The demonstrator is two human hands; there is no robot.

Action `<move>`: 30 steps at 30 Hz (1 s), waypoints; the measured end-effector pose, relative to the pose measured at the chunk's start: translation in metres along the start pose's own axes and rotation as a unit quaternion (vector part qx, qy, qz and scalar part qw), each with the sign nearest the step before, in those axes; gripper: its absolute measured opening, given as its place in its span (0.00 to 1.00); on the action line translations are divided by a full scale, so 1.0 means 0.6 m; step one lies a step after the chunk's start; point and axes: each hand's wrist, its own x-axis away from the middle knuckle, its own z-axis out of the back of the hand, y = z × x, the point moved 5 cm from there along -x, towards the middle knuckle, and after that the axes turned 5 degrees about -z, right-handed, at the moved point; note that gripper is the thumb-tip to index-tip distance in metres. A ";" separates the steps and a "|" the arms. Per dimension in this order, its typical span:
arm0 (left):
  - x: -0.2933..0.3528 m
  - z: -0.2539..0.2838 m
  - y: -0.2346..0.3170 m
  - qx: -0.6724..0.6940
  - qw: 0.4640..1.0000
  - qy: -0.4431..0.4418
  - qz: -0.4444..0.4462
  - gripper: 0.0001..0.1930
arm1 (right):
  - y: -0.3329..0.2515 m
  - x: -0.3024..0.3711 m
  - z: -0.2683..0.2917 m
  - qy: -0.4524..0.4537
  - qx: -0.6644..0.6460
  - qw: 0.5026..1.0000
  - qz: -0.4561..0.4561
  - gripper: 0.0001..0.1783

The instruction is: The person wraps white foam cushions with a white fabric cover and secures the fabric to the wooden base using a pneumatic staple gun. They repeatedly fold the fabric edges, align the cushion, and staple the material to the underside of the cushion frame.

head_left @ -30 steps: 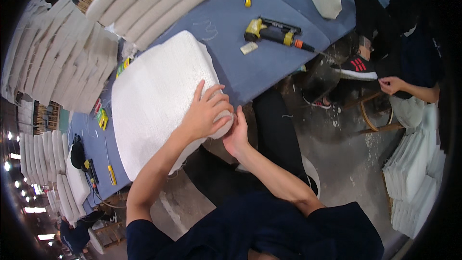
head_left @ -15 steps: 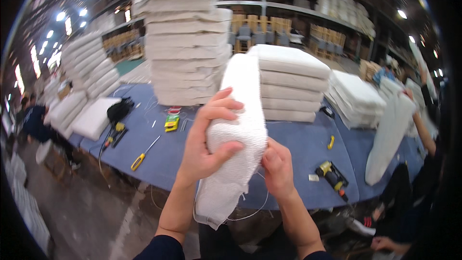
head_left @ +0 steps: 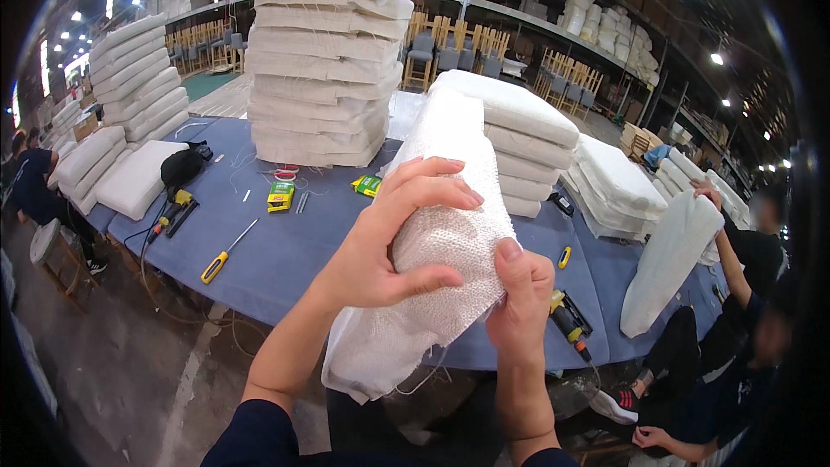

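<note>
Held up before me, over the near edge of the table, is a white cushion (head_left: pixel 450 242) in coarse woven fabric, tilted with its narrow side toward me. My left hand (head_left: pixel 380 242) clasps it from the left, fingers over the upper part and thumb across the front. On the right edge, my right hand (head_left: pixel 521 298) pinches the fabric, thumb on top and fingers curled behind, partly hidden. A loose flap of cloth hangs at the cushion's lower end, with frayed threads (head_left: pixel 424 382) dangling from it.
On the blue table (head_left: pixel 285 277) stand a tall cushion stack (head_left: pixel 324 78) and a shorter stack (head_left: pixel 540 143). A screwdriver (head_left: pixel 228 252), a green-yellow box (head_left: pixel 280 196) and a yellow-black power tool (head_left: pixel 175 214) lie left; another such tool (head_left: pixel 571 324) lies right. At right, a person holds a white cushion (head_left: pixel 670 264).
The cushion has tilted, its top leaning more to the right. My right thumb has moved from the side edge up onto the fabric. My view has shifted, so the table things appear further left.
</note>
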 end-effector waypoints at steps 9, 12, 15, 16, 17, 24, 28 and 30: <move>0.019 0.019 -0.018 -0.038 0.998 -0.010 -0.045 0.18 | 0.039 -0.007 0.007 -0.033 -0.043 0.998 -0.014 0.25; -0.001 0.010 -0.005 -0.028 0.999 -0.022 -0.001 0.19 | 0.033 -0.009 0.010 -0.027 -0.039 0.999 -0.022 0.25; -0.010 0.010 0.008 -0.070 0.996 -0.055 0.013 0.18 | 0.028 -0.012 0.015 -0.049 -0.044 0.997 -0.029 0.24; -0.012 0.006 0.010 -0.072 0.996 -0.056 0.008 0.17 | 0.027 -0.011 0.023 -0.058 -0.030 0.998 -0.022 0.24; -0.009 0.004 0.011 -0.076 0.995 -0.057 0.009 0.16 | 0.030 -0.008 0.026 -0.067 -0.019 0.997 -0.020 0.24; -0.002 -0.005 0.016 -0.100 0.994 -0.036 -0.023 0.12 | -0.009 0.006 -0.003 -0.039 0.088 0.995 0.022 0.22; 0.008 -0.005 0.015 -0.114 0.991 -0.001 -0.065 0.12 | 0.027 -0.008 0.016 -0.083 0.027 0.995 0.041 0.21; 0.008 0.000 0.014 -0.121 0.991 0.001 -0.051 0.13 | 0.043 -0.013 0.018 -0.083 -0.009 0.996 0.023 0.21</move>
